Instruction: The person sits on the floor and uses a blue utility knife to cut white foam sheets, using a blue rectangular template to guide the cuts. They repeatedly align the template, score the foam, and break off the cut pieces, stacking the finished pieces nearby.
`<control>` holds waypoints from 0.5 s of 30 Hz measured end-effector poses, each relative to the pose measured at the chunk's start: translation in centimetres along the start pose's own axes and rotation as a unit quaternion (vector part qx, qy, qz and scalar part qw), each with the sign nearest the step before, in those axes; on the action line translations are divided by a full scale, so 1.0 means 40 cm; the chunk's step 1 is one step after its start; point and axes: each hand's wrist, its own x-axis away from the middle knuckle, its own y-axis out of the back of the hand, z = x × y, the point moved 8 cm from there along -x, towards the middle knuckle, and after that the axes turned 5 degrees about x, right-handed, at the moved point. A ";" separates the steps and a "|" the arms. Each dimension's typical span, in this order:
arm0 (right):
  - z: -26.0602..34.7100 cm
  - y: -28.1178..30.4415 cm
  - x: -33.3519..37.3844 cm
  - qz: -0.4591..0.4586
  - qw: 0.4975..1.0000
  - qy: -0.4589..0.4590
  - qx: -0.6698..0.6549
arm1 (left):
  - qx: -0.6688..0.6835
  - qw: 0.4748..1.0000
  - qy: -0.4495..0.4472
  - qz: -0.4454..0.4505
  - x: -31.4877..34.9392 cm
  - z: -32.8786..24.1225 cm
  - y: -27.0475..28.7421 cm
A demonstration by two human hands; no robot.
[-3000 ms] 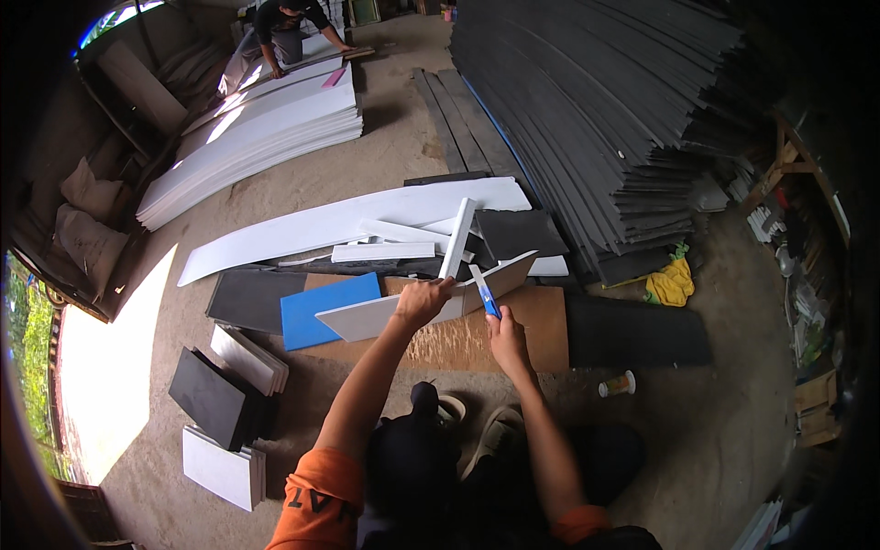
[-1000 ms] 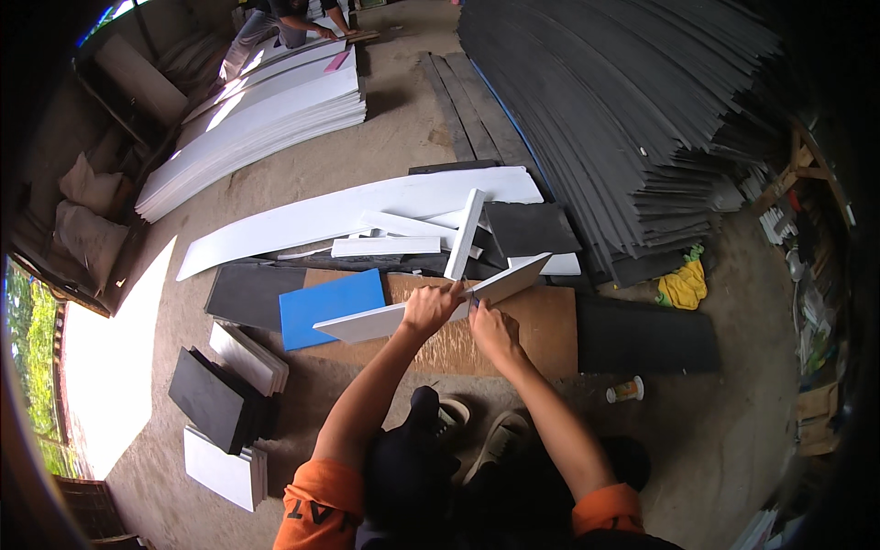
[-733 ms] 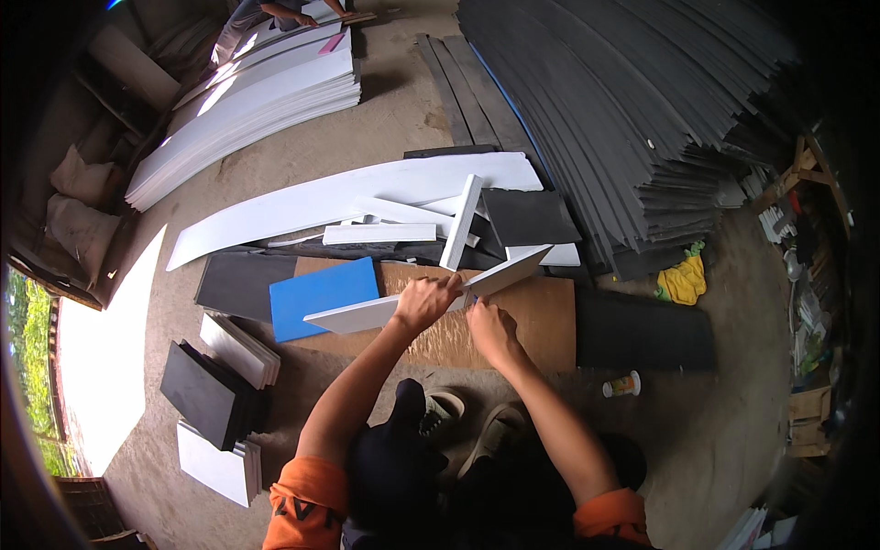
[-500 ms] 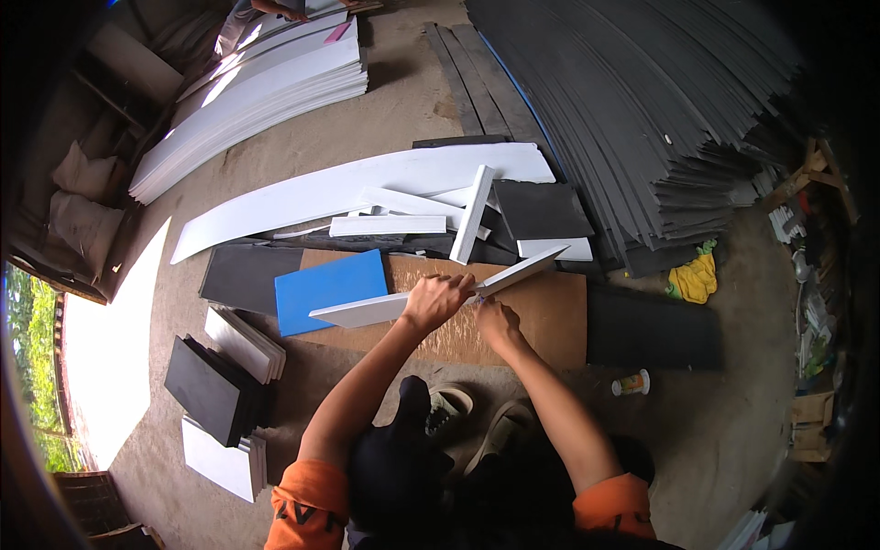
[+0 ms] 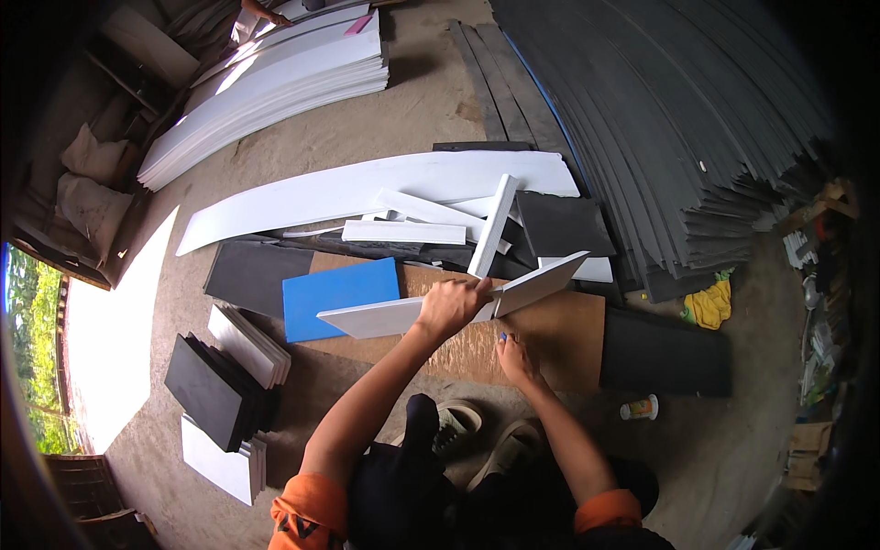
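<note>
My left hand is closed over the upper edge of a white board, near its middle. The board stands tilted on edge and is angled at a seam just right of my fingers, where another white section slants up to the right. Below that seam and apart from it, my right hand is closed around a small thing with a blue end, mostly hidden by the fingers. Under both hands lies a scratched brown board. A blue sheet rests on its left part, behind the white board.
Beyond are white strips, a long white sheet and a black square sheet. Stacked black pieces and white pieces stand at left. A tall black sheet stack fills the far right. A small tub lies nearby.
My right hand has moved down and away from the board's seam, toward me. My left hand still grips the white board, which is angled at the seam in both frames. The view has shifted slightly.
</note>
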 end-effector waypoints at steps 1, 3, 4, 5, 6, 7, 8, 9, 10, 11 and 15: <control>0.027 0.032 -0.002 0.022 1.000 -0.015 -0.016 | -0.008 1.000 0.007 0.019 0.015 0.020 0.001; 0.127 0.184 -0.017 0.061 0.996 -0.034 -0.051 | -0.024 0.999 0.024 0.025 0.069 0.075 0.016; 0.110 0.242 -0.033 0.030 0.995 -0.050 -0.077 | -0.022 1.000 0.011 0.015 0.068 0.058 0.037; 0.090 0.299 -0.046 0.010 0.995 -0.061 -0.074 | -0.022 1.000 -0.001 0.006 0.067 0.041 0.055; 0.067 0.352 -0.058 -0.009 0.995 -0.057 -0.077 | -0.004 0.999 0.032 0.015 0.057 0.028 0.084; 0.037 0.403 -0.071 -0.030 0.995 -0.053 -0.080 | 0.011 0.999 0.037 0.002 0.046 0.006 0.119; -0.001 0.432 -0.083 -0.019 0.991 -0.063 -0.115 | 0.026 0.999 0.041 -0.011 0.037 -0.016 0.155; -0.032 0.470 -0.096 -0.014 0.986 -0.068 -0.151 | 0.037 0.998 0.044 -0.029 0.028 -0.040 0.206; -0.040 0.513 -0.096 -0.030 0.981 -0.049 -0.187 | 0.062 0.995 0.057 -0.046 0.028 -0.047 0.244; -0.042 0.570 -0.093 -0.074 0.966 -0.016 -0.247 | 0.092 0.991 0.077 -0.050 0.026 -0.055 0.282; 0.130 0.808 0.045 -0.205 0.933 0.172 -0.240 | 0.184 0.969 0.049 -0.155 0.089 -0.050 0.395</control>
